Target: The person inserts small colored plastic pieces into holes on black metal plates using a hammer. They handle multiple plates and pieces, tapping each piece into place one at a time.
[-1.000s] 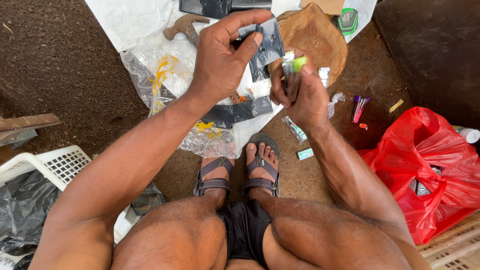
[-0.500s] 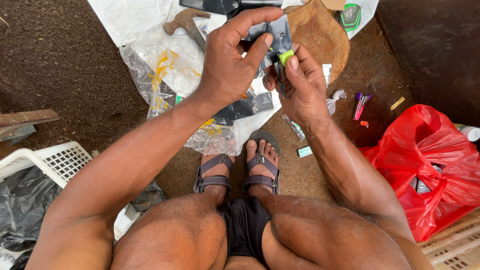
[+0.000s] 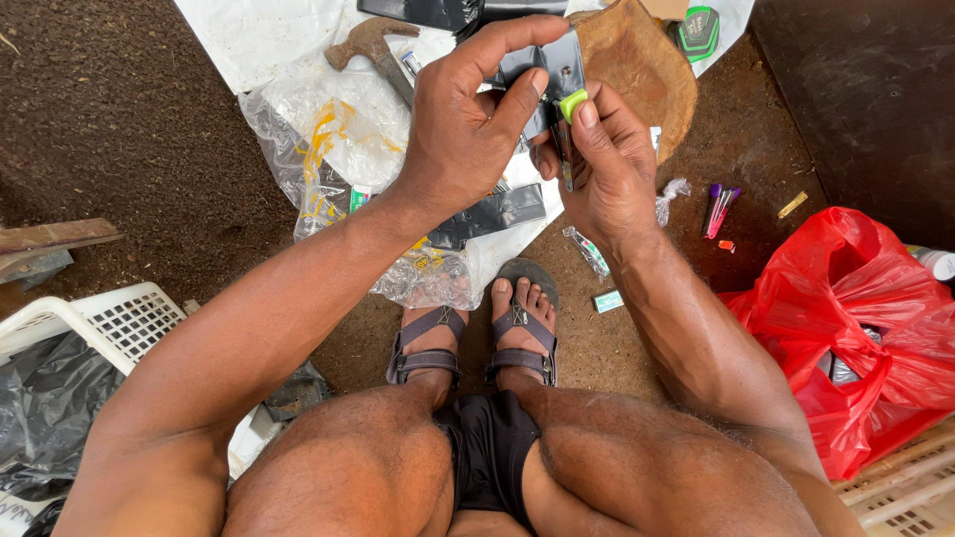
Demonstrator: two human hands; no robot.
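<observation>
Near the top centre of the frame, the left hand [image 3: 463,129] pinches a flat dark grey piece [image 3: 542,75] between thumb and curled fingers, its grip closed on the piece's left edge. The right hand [image 3: 597,169] sits just beside it, to the right and slightly lower, fingers folded shut around a small tool with a green cap [image 3: 572,102]. The green tip touches or nearly touches the grey piece's right edge; I cannot tell which. The tool's long axis runs roughly up and down in the frame, its lower part buried in the right palm, so what kind of tool it is stays unclear. The grey piece is partly covered by both hands. Below them, on the dirt floor, lie a crumpled clear plastic bag [image 3: 328,149], a hammer [image 3: 373,45] at upper left, a red plastic bag [image 3: 856,318] at right, and a white basket [image 3: 109,323] at lower left.
</observation>
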